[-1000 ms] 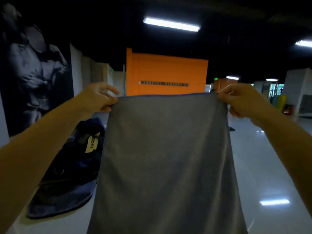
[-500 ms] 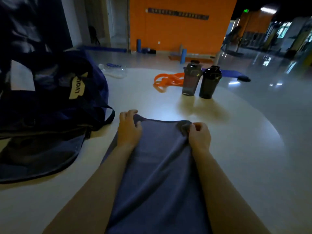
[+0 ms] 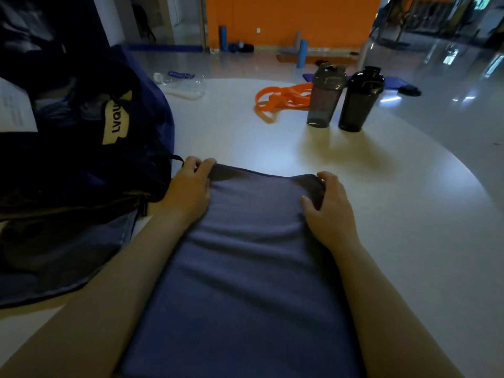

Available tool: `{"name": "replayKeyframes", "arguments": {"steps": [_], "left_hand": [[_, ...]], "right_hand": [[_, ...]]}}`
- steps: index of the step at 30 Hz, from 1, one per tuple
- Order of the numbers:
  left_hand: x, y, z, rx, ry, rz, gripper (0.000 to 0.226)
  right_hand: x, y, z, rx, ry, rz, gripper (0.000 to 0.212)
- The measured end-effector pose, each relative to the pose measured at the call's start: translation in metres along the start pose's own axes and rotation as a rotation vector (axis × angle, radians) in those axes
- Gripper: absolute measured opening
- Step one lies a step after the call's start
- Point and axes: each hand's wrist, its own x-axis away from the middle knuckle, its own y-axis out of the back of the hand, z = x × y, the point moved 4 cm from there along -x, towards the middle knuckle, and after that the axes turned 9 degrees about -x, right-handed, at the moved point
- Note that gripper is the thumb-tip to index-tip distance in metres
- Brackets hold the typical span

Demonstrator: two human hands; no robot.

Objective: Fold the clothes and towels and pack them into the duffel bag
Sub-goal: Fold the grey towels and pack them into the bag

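A blue-grey towel (image 3: pixel 245 268) lies lengthwise on the white round table (image 3: pixel 395 219), running from the near edge toward the middle. My left hand (image 3: pixel 191 189) grips its far left corner with fingers curled over the edge. At the far right corner my right hand (image 3: pixel 327 208) holds the cloth, thumb on top and fingers hooked round the edge. The dark navy duffel bag (image 3: pixel 68 173) sits open at the left, touching my left hand's side, with a cream label and dark cloth spilling out at its front.
Two dark shaker bottles (image 3: pixel 324 96) (image 3: pixel 360 99) stand at the far right of the table. An orange resistance band (image 3: pixel 281 99) lies beside them, and a clear plastic bottle (image 3: pixel 182 83) lies at the far left. White paper (image 3: pixel 13 110) shows in the bag.
The towel, held up in the air a second ago, now lies on the table. Since half a second ago my hands have drawn apart, spreading the far edge wider.
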Motion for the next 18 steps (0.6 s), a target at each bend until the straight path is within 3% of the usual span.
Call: {"name": "replayKeyframes", "arguments": {"steps": [3,8,14,18], "left_hand": [[-0.001,-0.003,-0.008,-0.031,0.073,0.057,0.038],[0.009,-0.008,-0.039,0.050,0.292,-0.033,0.037],[0.008,-0.013,-0.025,-0.032,0.125,-0.040,0.038],[0.002,-0.010,-0.010,-0.029,0.103,-0.026,0.035]], "right_hand": [[0.000,-0.008,0.002,0.157,0.047,0.088,0.058],[0.003,-0.015,0.005,0.324,0.066,0.146,0.047],[0.018,-0.012,0.002,0.434,-0.036,0.470,0.093],[0.020,-0.008,0.000,0.500,-0.009,0.616,0.108]]}}
